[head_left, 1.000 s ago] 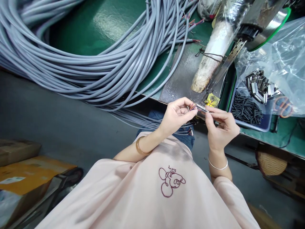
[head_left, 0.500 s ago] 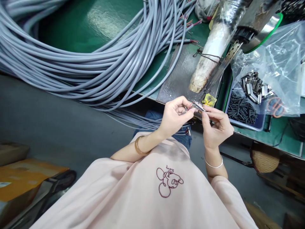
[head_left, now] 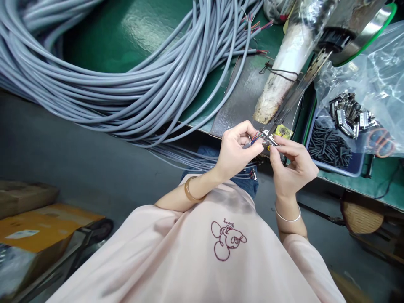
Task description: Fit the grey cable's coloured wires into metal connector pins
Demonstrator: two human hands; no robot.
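My left hand point(head_left: 236, 147) pinches the stripped end of a grey cable, and its thin coloured wires point(head_left: 256, 137) fan out past the fingertips. Against those wires lies a small metal multi-pin connector point(head_left: 269, 138), gripped at its right end by the thumb and fingers of my right hand point(head_left: 292, 166). Just above the connector is the tip of a soldering machine's narrow metal guide point(head_left: 284, 111). A scrap of yellow material point(head_left: 284, 131) sits right behind my right fingertips. Whether wire and pin are joined is too small to tell.
Grey cables point(head_left: 151, 92) lie in a large bundle across the green table point(head_left: 151, 25). A white wrapped tube point(head_left: 280, 80) slants over a dark plate point(head_left: 233, 111). At right, a blue tray point(head_left: 356, 170) holds black sleeves point(head_left: 330, 147), beside a plastic bag with connectors point(head_left: 350, 115).
The whole view has shifted slightly, so the scene sits a little further right. The connector is tilted differently, and more of its pins and the coloured wires show. Both hands keep their hold.
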